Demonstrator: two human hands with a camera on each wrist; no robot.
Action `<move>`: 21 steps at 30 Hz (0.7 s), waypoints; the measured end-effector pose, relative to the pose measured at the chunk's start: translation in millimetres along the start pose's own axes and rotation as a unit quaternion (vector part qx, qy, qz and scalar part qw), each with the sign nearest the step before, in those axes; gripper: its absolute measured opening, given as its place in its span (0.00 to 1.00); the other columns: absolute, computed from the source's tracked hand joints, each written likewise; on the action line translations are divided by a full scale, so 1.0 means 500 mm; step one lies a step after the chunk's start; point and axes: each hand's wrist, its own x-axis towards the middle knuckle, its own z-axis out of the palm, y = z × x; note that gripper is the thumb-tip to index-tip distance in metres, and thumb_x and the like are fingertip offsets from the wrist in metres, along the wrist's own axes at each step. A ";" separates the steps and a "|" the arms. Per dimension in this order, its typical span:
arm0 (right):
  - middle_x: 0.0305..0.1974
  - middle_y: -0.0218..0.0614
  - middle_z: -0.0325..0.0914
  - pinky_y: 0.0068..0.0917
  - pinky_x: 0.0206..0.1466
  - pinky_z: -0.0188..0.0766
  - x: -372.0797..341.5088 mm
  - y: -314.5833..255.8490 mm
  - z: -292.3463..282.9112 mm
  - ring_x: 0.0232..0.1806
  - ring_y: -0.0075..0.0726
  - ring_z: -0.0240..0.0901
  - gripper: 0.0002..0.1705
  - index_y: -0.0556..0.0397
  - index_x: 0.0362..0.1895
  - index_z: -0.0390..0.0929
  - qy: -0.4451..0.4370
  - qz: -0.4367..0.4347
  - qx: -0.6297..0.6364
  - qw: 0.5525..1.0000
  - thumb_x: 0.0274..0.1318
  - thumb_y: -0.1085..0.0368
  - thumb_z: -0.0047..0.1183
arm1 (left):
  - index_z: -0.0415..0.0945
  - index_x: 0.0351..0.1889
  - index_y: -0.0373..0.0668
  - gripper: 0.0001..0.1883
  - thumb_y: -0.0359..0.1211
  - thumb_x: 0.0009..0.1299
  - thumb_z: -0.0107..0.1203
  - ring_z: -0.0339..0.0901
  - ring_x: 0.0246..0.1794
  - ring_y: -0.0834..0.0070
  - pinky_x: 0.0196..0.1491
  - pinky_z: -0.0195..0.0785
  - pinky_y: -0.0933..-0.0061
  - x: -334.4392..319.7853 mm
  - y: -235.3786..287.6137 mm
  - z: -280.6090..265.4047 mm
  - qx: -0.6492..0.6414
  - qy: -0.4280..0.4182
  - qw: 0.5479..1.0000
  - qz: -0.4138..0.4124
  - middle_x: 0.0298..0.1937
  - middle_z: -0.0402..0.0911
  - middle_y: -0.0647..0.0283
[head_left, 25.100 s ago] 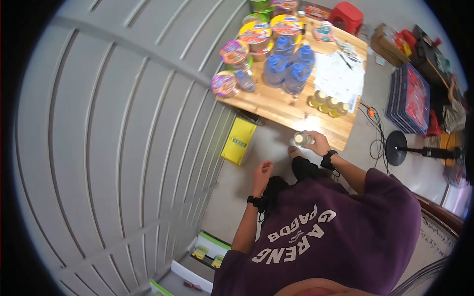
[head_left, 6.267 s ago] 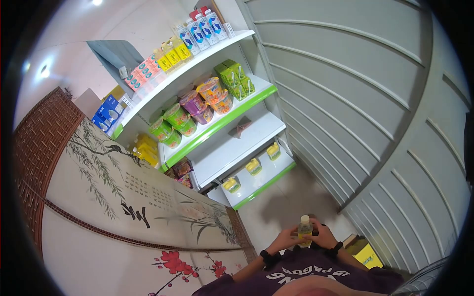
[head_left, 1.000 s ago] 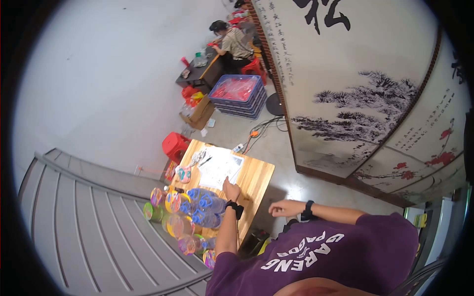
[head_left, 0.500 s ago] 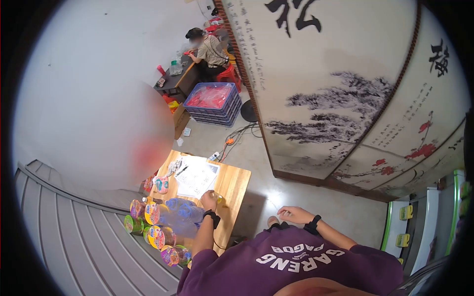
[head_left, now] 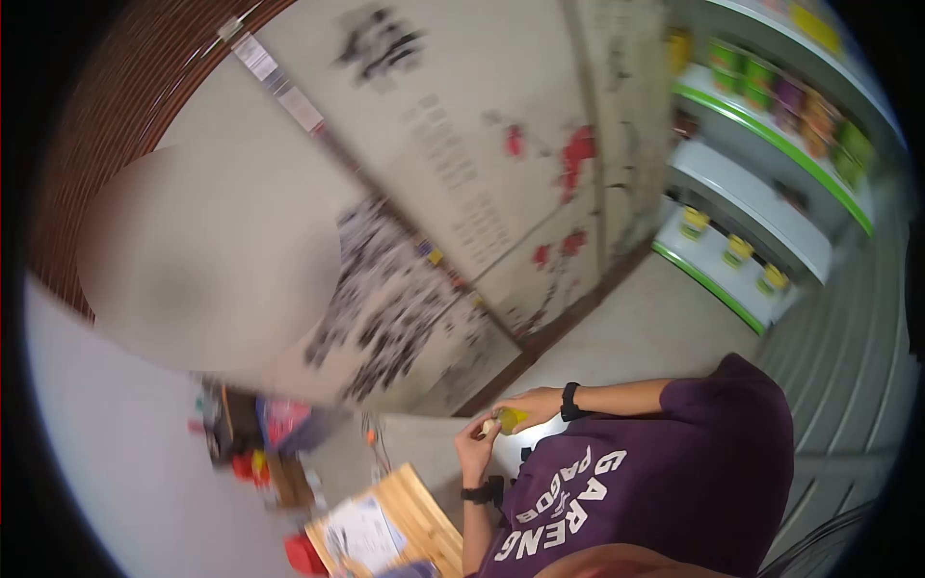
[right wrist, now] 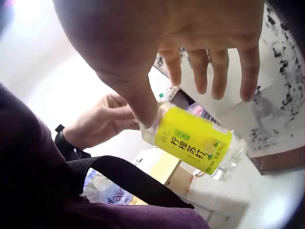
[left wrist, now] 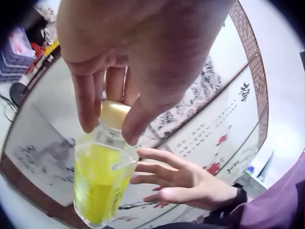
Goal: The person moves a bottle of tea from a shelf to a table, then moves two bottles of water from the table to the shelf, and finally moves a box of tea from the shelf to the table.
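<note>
My left hand [head_left: 474, 451] pinches the pale cap [left wrist: 114, 114] of a small clear lemon soda bottle [left wrist: 101, 183] between thumb and fingers. The bottle hangs from that grip, in front of my body; its yellow label with green and black print faces the right wrist camera [right wrist: 193, 140]. My right hand [head_left: 535, 405] is beside the bottle with fingers straight and spread. In the right wrist view the right thumb overlaps the bottle near its neck, while the other fingers [right wrist: 219, 76] stand apart from it.
A wooden table [head_left: 419, 496] with paper sheets [head_left: 366, 535] lies at lower left. A painted folding screen [head_left: 453, 193] stands ahead. At right are white shelves [head_left: 747, 207] with cup noodles, cartons and small yellow items. A blue crate [head_left: 299, 424] and a cardboard box [head_left: 289, 482] stand beyond the table.
The view has swung right from table to screen and shelves. My left hand, at the table half a second ago, has lifted the bottle away by its cap, and my right hand has come beside it.
</note>
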 end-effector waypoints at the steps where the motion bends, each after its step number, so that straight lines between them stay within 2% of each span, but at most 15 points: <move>1: 0.67 0.45 0.76 0.48 0.64 0.74 -0.035 0.013 -0.022 0.63 0.57 0.77 0.45 0.40 0.76 0.59 0.028 -0.001 -0.001 1.000 0.62 0.42 0.64 | 0.85 0.53 0.31 0.16 0.22 0.67 0.70 0.84 0.48 0.75 0.52 0.78 0.74 0.019 0.023 0.033 -0.023 -0.013 1.000 0.006 0.50 0.89 0.55; 4: 0.59 0.48 0.80 0.48 0.59 0.76 -0.141 0.052 -0.058 0.59 0.59 0.79 0.46 0.38 0.75 0.60 0.086 0.070 0.051 0.993 0.59 0.40 0.65 | 0.86 0.52 0.31 0.15 0.22 0.67 0.70 0.84 0.53 0.74 0.57 0.76 0.72 0.075 0.053 0.141 0.016 -0.092 0.994 0.063 0.53 0.88 0.55; 6: 0.60 0.49 0.80 0.47 0.59 0.76 -0.207 0.097 -0.073 0.59 0.59 0.79 0.47 0.38 0.75 0.60 0.100 0.091 0.081 0.988 0.58 0.40 0.66 | 0.86 0.52 0.31 0.15 0.22 0.67 0.69 0.83 0.55 0.74 0.58 0.76 0.72 0.102 0.080 0.209 0.065 -0.147 0.980 0.116 0.54 0.88 0.55; 8: 0.59 0.49 0.81 0.47 0.59 0.76 -0.283 0.120 -0.100 0.59 0.57 0.79 0.48 0.41 0.75 0.60 0.113 0.122 0.114 0.979 0.58 0.40 0.67 | 0.86 0.51 0.31 0.14 0.22 0.67 0.69 0.83 0.54 0.74 0.58 0.76 0.72 0.124 0.109 0.284 0.040 -0.190 0.973 0.122 0.54 0.88 0.55; 11: 0.58 0.49 0.81 0.45 0.60 0.75 -0.375 0.176 -0.086 0.59 0.56 0.79 0.47 0.43 0.74 0.62 0.250 0.115 0.076 0.958 0.58 0.40 0.67 | 0.85 0.52 0.31 0.15 0.21 0.67 0.69 0.84 0.53 0.75 0.57 0.76 0.74 0.161 0.120 0.392 0.034 -0.242 0.962 0.120 0.53 0.88 0.56; 12: 0.59 0.50 0.81 0.44 0.62 0.74 -0.410 0.173 -0.091 0.61 0.56 0.78 0.46 0.44 0.74 0.63 0.271 0.131 0.097 0.949 0.58 0.40 0.67 | 0.84 0.53 0.31 0.15 0.21 0.67 0.69 0.84 0.52 0.75 0.57 0.76 0.74 0.169 0.132 0.427 0.033 -0.262 0.957 0.118 0.53 0.88 0.56; 15: 0.59 0.50 0.81 0.45 0.62 0.74 -0.489 0.171 -0.099 0.61 0.57 0.78 0.46 0.45 0.73 0.63 0.308 0.194 0.126 0.923 0.58 0.40 0.67 | 0.81 0.57 0.31 0.20 0.21 0.67 0.69 0.84 0.52 0.75 0.56 0.77 0.74 0.180 0.167 0.516 0.013 -0.311 0.942 0.126 0.53 0.88 0.57; 16: 0.58 0.49 0.82 0.45 0.61 0.75 -0.510 0.172 -0.095 0.60 0.57 0.79 0.46 0.45 0.73 0.63 0.344 0.182 0.108 0.915 0.59 0.39 0.66 | 0.81 0.57 0.31 0.20 0.22 0.67 0.70 0.84 0.52 0.75 0.56 0.77 0.74 0.183 0.175 0.540 0.012 -0.323 0.938 0.125 0.53 0.88 0.57; 17: 0.57 0.47 0.82 0.44 0.61 0.75 -0.527 0.176 -0.096 0.59 0.56 0.80 0.45 0.44 0.73 0.63 0.335 0.205 0.137 0.909 0.60 0.38 0.66 | 0.80 0.58 0.31 0.21 0.22 0.66 0.70 0.84 0.52 0.75 0.56 0.77 0.73 0.189 0.181 0.561 0.013 -0.334 0.934 0.125 0.53 0.88 0.57; 21: 0.59 0.46 0.82 0.42 0.63 0.74 -0.566 0.183 -0.080 0.61 0.53 0.80 0.46 0.43 0.74 0.62 0.397 0.205 0.146 0.883 0.60 0.39 0.66 | 0.82 0.57 0.32 0.21 0.26 0.67 0.72 0.85 0.52 0.74 0.56 0.80 0.72 0.207 0.174 0.616 0.015 -0.370 0.919 0.137 0.51 0.89 0.56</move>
